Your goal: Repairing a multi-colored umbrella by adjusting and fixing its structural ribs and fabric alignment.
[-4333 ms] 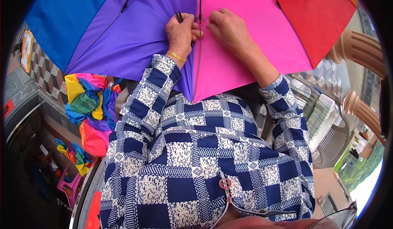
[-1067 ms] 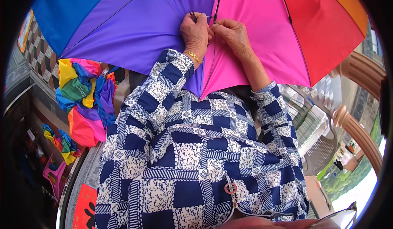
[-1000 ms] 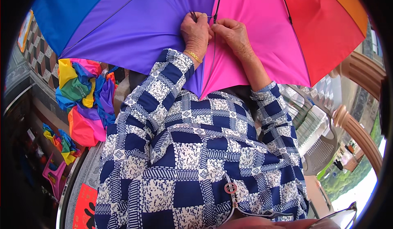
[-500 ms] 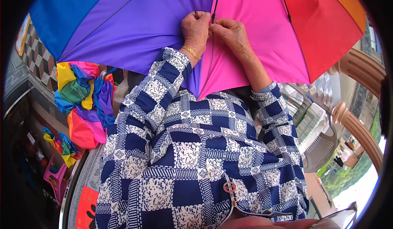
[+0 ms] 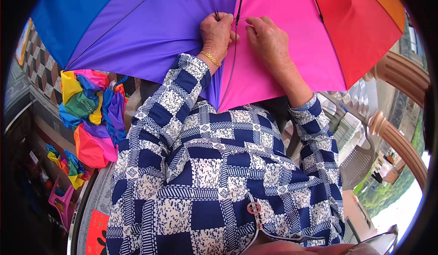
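Note:
A rainbow-coloured umbrella (image 5: 283, 59) is spread open before me, its inner side with thin black ribs facing up. At the seam between the purple and pink panels, a black rib (image 5: 236, 41) runs down to the umbrella's edge. Just left of that rib, my left hand (image 5: 215, 32) is closed, its fingertips close against the rib. A small dark pointed tool (image 5: 217, 14) sticks out above its fingers; the rest of it is hidden. Over the pink panel, my right hand (image 5: 268, 38) is closed in a pinch. A thin thread (image 5: 243, 19) seems to stretch from the rib to its fingertips.
Several folded multicoloured umbrella cloths (image 5: 93, 113) hang in a pile at the left. Below them are more coloured cloth (image 5: 68, 164) and a pink plastic stool (image 5: 64, 205). A grey perforated chair (image 5: 358, 166) and brown railings (image 5: 397, 141) stand at the right.
My right hand has moved right, away from the rib and my left hand, still pinched. My left hand has stayed nearly in place beside the rib.

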Action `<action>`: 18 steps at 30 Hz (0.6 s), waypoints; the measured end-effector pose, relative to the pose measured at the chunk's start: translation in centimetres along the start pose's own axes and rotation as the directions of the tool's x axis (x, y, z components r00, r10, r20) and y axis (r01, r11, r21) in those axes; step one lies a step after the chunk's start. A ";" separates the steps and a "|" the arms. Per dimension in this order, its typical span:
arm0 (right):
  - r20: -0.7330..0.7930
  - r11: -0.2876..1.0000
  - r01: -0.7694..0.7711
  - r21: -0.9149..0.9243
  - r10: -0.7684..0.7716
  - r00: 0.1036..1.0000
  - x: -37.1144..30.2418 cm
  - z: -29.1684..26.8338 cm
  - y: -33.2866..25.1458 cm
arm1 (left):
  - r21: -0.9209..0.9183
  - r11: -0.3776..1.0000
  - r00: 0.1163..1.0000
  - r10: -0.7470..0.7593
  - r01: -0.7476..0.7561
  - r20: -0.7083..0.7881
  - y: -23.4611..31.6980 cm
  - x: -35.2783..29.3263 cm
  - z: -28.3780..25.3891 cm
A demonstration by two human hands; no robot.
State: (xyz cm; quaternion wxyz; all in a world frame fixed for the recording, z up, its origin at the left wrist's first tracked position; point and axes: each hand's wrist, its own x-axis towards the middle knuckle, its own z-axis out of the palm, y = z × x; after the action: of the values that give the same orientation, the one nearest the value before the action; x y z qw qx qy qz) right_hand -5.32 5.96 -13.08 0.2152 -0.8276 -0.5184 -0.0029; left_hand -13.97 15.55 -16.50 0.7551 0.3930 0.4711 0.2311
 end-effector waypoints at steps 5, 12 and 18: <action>0.005 1.000 0.003 -0.031 -0.003 1.000 0.7 1.0 0.6 | 0.005 1.000 1.000 -0.012 0.012 0.025 0.0 -0.1 0.0; 0.068 0.998 -0.059 -0.014 0.059 0.996 0.4 1.1 0.7 | 0.001 1.000 1.000 -0.002 0.002 0.021 0.0 0.1 -0.1; 0.095 0.993 -0.105 0.055 0.100 0.990 -0.1 1.2 0.6 | -0.039 0.999 0.999 -0.018 0.019 0.031 0.0 0.0 0.0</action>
State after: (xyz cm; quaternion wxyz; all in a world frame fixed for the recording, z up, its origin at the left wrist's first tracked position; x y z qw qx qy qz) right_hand -5.12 6.06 -14.39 0.2159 -0.8455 -0.4845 0.0618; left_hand -13.98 15.55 -16.46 0.7719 0.3770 0.4586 0.2274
